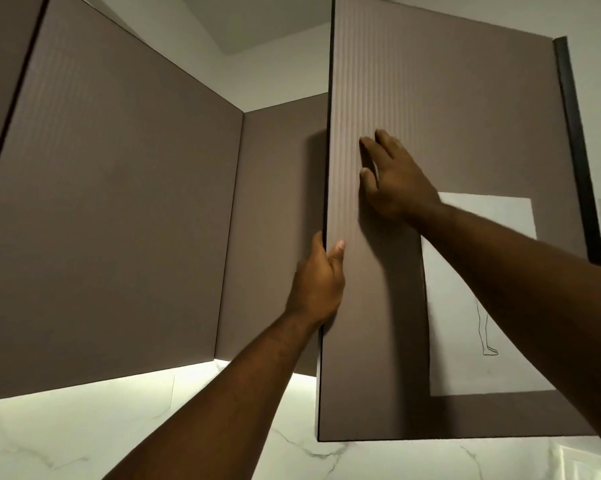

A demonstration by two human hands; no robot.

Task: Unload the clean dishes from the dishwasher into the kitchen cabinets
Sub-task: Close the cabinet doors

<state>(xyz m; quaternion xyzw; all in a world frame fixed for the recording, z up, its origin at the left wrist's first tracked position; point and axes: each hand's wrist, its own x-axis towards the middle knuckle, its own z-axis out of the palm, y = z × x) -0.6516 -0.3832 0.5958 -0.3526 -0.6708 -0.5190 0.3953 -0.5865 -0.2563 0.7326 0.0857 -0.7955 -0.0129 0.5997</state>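
I look up at brown wall cabinets in a corner. One cabinet door (448, 116) stands partly swung out at the right. My left hand (318, 282) grips its left edge, thumb on the front face and fingers hidden behind it. My right hand (392, 178) lies flat on the door's front with straight fingers. No dishes and no dishwasher are in view, and the door hides the cabinet's inside.
Closed cabinet fronts (119, 202) fill the left and the corner. A sheet of paper with a line drawing (482, 306) is stuck on the door. A lit white marble wall (67, 427) runs below the cabinets. A dark strip (576, 150) borders the door's right side.
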